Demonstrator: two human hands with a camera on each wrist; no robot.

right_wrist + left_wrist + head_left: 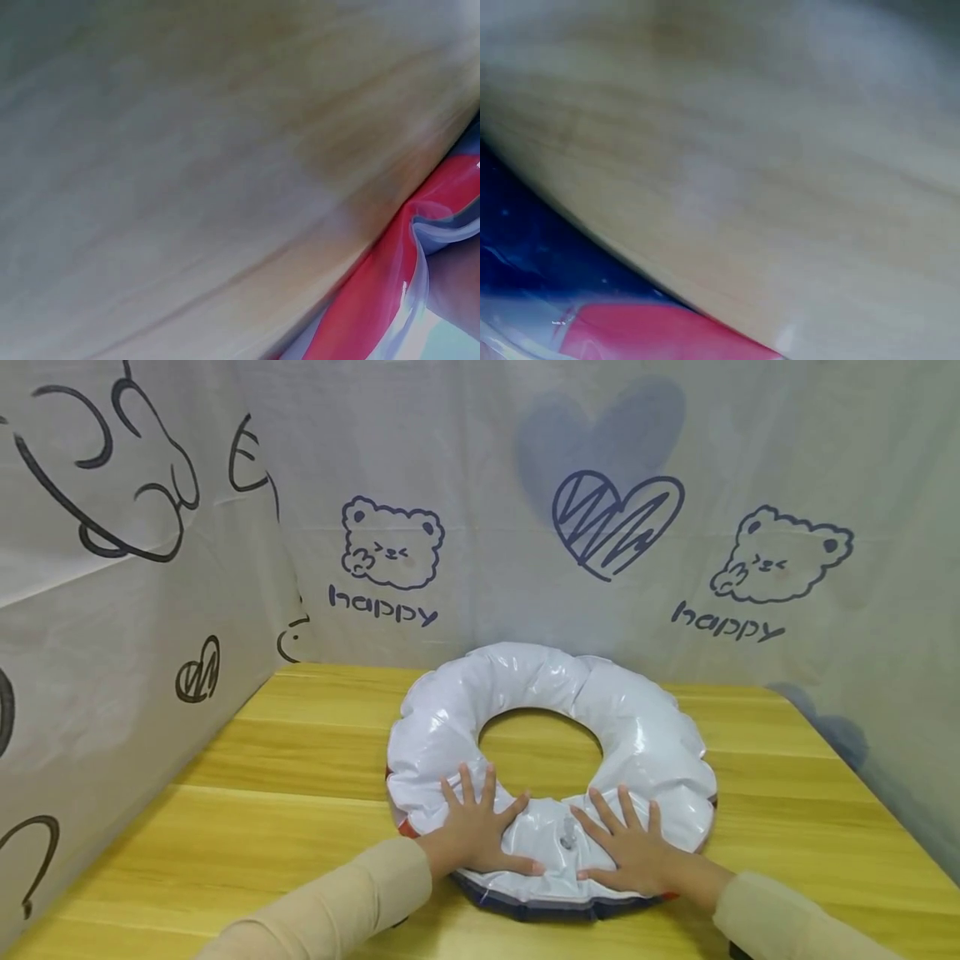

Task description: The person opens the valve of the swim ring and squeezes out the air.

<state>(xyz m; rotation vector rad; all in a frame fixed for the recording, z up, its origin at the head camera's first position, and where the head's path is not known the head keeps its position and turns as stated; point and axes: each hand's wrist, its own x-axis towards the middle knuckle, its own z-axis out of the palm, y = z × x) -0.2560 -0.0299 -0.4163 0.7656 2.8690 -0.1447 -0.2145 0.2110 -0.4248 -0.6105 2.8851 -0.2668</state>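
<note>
A white inflatable swim ring [645, 727] lies flat on the wooden table, puffed up with creases along its seams. My left hand [480, 831] rests on its near left part with fingers spread. On the near right part, my right hand [633, 852] presses down, its fingers spread too. Between the two hands sits a small clear valve [567, 839]. Navy and red show on the ring's lower side, in the left wrist view as a red patch [660, 334] and in the right wrist view as a red band [367, 300].
The yellow wood-grain table [300, 810] extends to both sides of the ring. A pale cloth wall [480, 585] with printed bears and hearts stands behind it, and another cloth wall [135, 635] runs along the left.
</note>
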